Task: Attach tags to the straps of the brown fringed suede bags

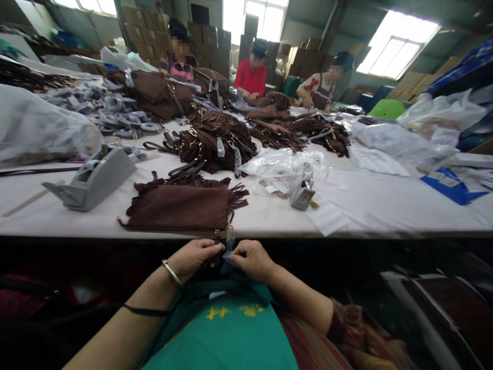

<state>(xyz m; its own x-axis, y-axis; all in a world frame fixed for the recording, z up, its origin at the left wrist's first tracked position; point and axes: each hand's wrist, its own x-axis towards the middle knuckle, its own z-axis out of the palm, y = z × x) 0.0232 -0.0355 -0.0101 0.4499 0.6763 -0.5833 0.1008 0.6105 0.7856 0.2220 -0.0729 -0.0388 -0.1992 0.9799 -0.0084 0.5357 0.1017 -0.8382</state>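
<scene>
A brown fringed bag lies flat at the table's front edge, its zipper side facing me. From its right corner hang a dark zipper pull and a strip of clear plastic wrap on a gold ring. My left hand, with a silver bangle at the wrist, pinches the zipper pull just below the edge. Close beside it, my right hand is closed on the plastic wrap between thumb and fingers. The lower ends of both hanging pieces are hard to make out against the dark.
A grey tape dispenser stands left of the bag; a smaller grey metal tool sits to the right near crumpled clear plastic. Behind are piled brown bags and rolled grey straps. Several people work across the table.
</scene>
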